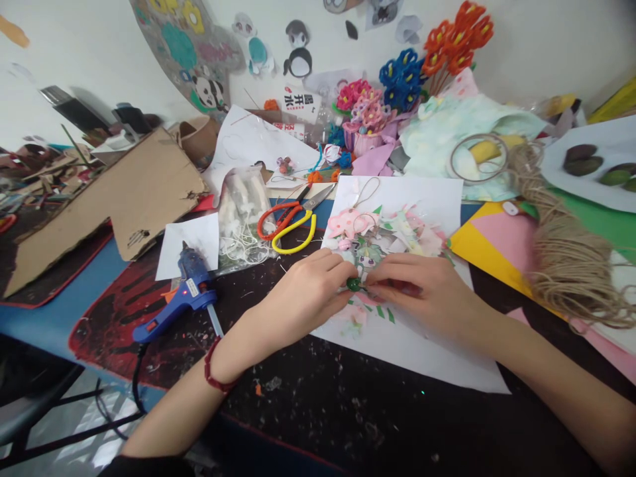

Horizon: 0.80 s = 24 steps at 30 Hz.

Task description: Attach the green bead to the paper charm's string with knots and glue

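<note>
Both my hands meet over a white paper sheet (442,358) at the centre. A small dark green piece (354,284) lies between my fingertips. My left hand (313,288) is closed on its left side, fingers curled together. From the right, my right hand (422,288) pinches at the same green piece. Just beyond my fingers is a paper cutout of a cartoon figure (366,258) with pale green hair. Pink dotted scraps (350,223) and pale green and pink pieces (417,232) lie behind it on the sheet.
To the left are a blue glue gun (191,288), scissors (293,225) with red and yellow handles, a plastic bag (243,218) and cardboard (144,192). Twine (571,258) lies at the right. Fuzzy flowers (368,109) and a pale green cloth (437,136) stand near the wall.
</note>
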Each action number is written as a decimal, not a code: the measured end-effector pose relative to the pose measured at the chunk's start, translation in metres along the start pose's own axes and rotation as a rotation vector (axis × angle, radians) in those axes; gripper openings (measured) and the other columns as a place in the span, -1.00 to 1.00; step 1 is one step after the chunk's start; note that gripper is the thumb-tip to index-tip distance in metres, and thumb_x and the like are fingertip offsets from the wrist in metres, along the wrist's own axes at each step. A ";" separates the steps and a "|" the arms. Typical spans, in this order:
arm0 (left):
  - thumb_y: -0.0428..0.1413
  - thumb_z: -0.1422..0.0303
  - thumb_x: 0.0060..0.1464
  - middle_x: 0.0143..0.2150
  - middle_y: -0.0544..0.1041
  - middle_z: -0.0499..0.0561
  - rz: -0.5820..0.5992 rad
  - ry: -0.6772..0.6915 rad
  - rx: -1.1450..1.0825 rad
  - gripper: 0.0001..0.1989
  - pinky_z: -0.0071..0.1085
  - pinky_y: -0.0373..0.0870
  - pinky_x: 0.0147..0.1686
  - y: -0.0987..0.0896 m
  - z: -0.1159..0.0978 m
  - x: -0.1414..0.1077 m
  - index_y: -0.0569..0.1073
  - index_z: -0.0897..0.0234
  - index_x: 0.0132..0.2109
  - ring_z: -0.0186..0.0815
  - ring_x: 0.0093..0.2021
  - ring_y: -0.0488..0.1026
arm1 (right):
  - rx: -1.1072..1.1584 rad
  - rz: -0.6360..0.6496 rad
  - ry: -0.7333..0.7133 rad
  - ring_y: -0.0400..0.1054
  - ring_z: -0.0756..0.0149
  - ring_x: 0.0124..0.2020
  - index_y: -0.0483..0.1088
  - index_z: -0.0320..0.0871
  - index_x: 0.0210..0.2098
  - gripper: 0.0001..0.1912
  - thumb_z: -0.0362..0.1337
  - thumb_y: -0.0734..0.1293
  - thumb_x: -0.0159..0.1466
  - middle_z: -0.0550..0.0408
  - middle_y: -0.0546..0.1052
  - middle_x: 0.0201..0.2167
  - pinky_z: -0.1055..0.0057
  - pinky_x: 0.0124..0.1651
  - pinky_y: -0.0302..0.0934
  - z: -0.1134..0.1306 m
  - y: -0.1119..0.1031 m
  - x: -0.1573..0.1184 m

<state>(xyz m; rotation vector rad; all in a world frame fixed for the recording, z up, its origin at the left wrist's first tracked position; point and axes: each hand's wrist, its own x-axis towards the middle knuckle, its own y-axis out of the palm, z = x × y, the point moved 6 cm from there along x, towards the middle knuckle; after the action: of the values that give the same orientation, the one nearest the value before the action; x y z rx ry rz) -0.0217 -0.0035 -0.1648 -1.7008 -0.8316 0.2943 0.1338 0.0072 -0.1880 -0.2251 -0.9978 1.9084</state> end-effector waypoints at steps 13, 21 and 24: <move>0.10 0.43 0.30 -0.23 0.49 0.07 0.061 0.037 -0.015 -0.84 -0.29 0.37 -0.22 0.000 -0.006 0.003 0.48 0.39 -0.02 -0.20 -0.20 0.39 | 0.000 0.008 -0.021 0.40 0.32 -0.33 0.55 -0.09 -0.25 -0.86 -0.29 0.32 0.38 0.12 0.55 -0.36 0.40 -0.30 0.16 0.002 0.001 0.000; 0.09 0.43 0.30 -0.25 0.49 0.08 0.073 0.050 0.001 -0.84 -0.30 0.37 -0.24 0.000 -0.010 0.005 0.48 0.41 -0.03 -0.20 -0.22 0.38 | -0.025 0.002 -0.018 0.39 0.34 -0.33 0.54 -0.09 -0.26 -0.89 -0.31 0.34 0.36 0.15 0.54 -0.37 0.41 -0.31 0.17 0.002 0.000 0.001; 0.06 0.43 0.32 -0.26 0.49 0.09 0.079 0.057 0.033 -0.85 -0.30 0.36 -0.25 0.001 -0.011 0.006 0.48 0.41 -0.06 -0.21 -0.24 0.37 | -0.035 -0.007 -0.023 0.38 0.35 -0.35 0.55 -0.08 -0.25 -0.88 -0.30 0.34 0.36 0.15 0.54 -0.38 0.40 -0.34 0.16 0.003 0.000 0.000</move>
<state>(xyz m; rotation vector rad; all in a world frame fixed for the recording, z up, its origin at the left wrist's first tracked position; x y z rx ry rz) -0.0103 -0.0076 -0.1607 -1.7064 -0.7153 0.3104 0.1322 0.0060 -0.1858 -0.2204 -1.0471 1.8922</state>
